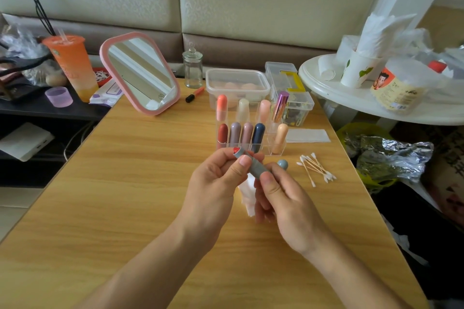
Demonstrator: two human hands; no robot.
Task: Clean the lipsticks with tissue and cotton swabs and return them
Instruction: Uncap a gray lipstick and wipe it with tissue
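Just in front of the clear organiser [268, 144], above the worktop [125, 195], both hands hold one grey lipstick [253, 164] at a tilt, its red tip bare and pointing up toward the organiser's left end. The left hand [216, 183] has its fingers [241, 168] clamped round the upper end, the thumb lying across the barrel just below the red. The right hand [283, 198] pinches the lower end. A crumpled tissue [247, 195] hangs beneath that hand, apparently tucked against the palm.

What looks like the rounded grey cap [283, 163] sits before the organiser's right end, with the cotton swabs [316, 170] farther right.

The red sits very near the left fingertips, so a small slip would likely smear colour onto skin or barrel. Twisting the base too far could raise a soft stick that snaps under wiping. The loosely held tissue might drop, and a nudged cap could roll away.
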